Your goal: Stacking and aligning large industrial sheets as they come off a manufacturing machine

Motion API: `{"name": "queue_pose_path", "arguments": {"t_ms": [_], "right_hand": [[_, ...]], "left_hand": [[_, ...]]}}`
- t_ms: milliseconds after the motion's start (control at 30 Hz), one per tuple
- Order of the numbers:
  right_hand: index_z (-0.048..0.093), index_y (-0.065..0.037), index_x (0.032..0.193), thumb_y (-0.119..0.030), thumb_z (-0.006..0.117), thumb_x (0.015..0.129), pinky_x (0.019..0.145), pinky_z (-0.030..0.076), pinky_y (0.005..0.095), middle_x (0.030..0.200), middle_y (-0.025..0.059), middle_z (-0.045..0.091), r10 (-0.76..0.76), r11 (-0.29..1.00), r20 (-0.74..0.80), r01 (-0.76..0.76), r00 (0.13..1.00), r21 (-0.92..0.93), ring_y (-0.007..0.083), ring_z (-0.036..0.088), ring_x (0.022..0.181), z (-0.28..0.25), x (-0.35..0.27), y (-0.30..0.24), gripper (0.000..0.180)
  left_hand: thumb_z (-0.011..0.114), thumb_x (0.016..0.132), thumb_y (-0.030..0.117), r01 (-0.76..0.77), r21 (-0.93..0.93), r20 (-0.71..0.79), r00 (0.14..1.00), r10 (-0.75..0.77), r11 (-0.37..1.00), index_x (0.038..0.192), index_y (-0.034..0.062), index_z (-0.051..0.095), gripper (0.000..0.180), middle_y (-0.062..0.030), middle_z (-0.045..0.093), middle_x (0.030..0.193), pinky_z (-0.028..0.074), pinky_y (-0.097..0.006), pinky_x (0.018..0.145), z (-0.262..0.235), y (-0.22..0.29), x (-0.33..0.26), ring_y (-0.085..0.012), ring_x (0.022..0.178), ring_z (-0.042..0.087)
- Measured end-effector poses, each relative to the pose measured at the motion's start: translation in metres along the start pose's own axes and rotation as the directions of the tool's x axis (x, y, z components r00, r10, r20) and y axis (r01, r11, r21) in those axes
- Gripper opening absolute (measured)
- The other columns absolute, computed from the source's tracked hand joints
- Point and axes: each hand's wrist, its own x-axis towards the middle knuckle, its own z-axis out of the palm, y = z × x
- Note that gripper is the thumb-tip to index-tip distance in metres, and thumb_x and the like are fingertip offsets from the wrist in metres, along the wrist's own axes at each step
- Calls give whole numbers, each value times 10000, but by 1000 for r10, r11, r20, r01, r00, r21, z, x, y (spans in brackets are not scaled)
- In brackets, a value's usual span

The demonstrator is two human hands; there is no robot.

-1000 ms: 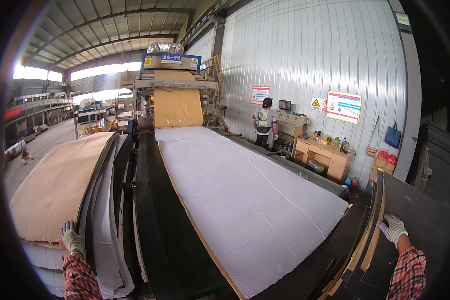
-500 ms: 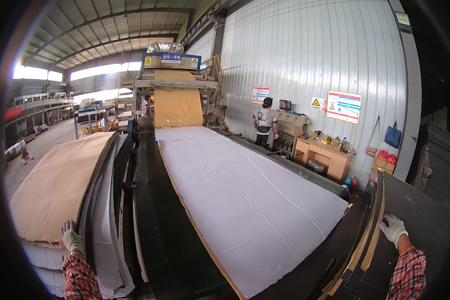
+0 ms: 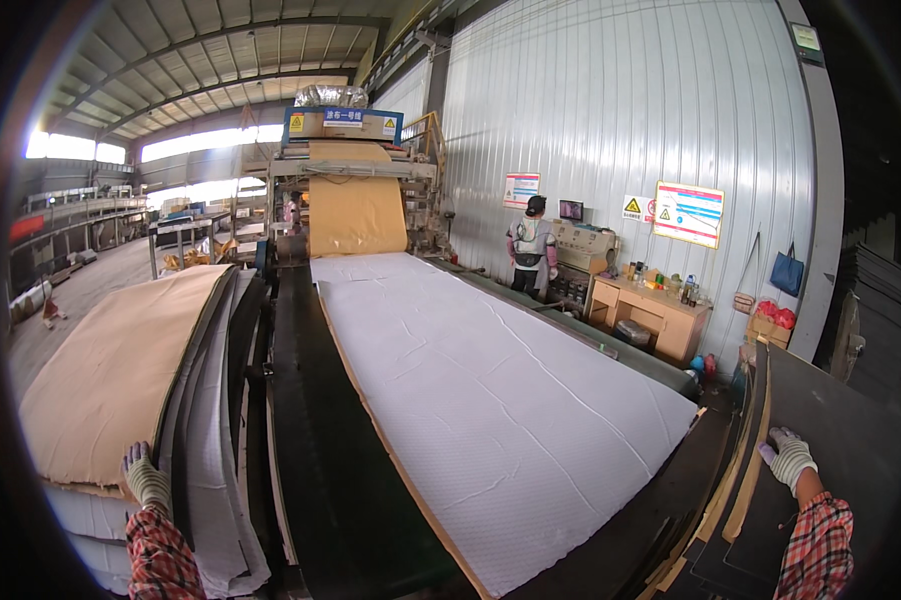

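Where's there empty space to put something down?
Bare dark belt shows between the tan-topped stack and the white quilted sheet. The black sheet is bare beyond the right hand. The wooden desk is crowded with bottles.

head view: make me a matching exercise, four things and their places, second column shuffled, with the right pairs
1. left hand in a striped glove
2. right hand in a striped glove
3. long white textured sheet
4. blue rectangular bag

A. hanging by the grey corrugated wall
B. on the flat black sheets
C. at the near edge of the tan-topped stack
D. over the dark green belt

Pairs: 1-C, 2-B, 3-D, 4-A
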Motion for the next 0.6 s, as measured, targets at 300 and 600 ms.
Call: {"name": "queue_pose_path", "arguments": {"t_ms": [300, 600], "right_hand": [[458, -44, 1250, -438, 455, 853, 1030, 277, 401, 1323, 207, 405, 1, 1000, 14, -1, 1000, -7, 347, 369, 1234, 1, 3, 1, 560], [458, -44, 1250, -439, 458, 852, 1028, 280, 400, 1318, 207, 410, 1, 1000, 3, -1, 1000, -16, 347, 373, 1230, 2, 3, 2, 561]], "left_hand": [[643, 714, 262, -6, 6, -13, 1000, 6, 1000, 1123, 11, 535, 492, -166, 526, 1182, 309, -421, 1005, 8, -6, 0, -305, 1136, 460], [642, 710, 266, -2, -1, 11, 1000, 2, 1000, 1128, 4, 534, 504, -176, 523, 1187, 304, -419, 1011, 2, -1, 1, -309, 1140, 458]]}}
